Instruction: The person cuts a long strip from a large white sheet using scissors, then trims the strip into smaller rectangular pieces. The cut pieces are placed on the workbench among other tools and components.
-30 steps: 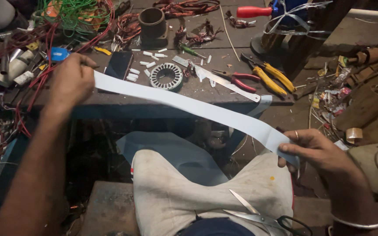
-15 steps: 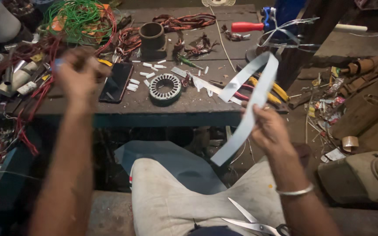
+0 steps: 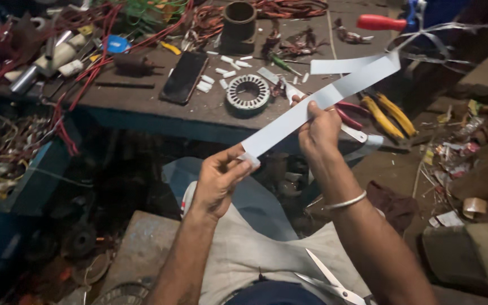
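Up close, the left hand (image 3: 217,179) pinches the near end of a long white strip (image 3: 323,99) between thumb and fingers, while the right hand (image 3: 318,129) is closed around its middle. Beyond them the strip slants up and away over the workbench (image 3: 142,104), past a ring-shaped metal stator (image 3: 248,92), a dark phone (image 3: 184,77) and yellow-handled pliers (image 3: 388,113).
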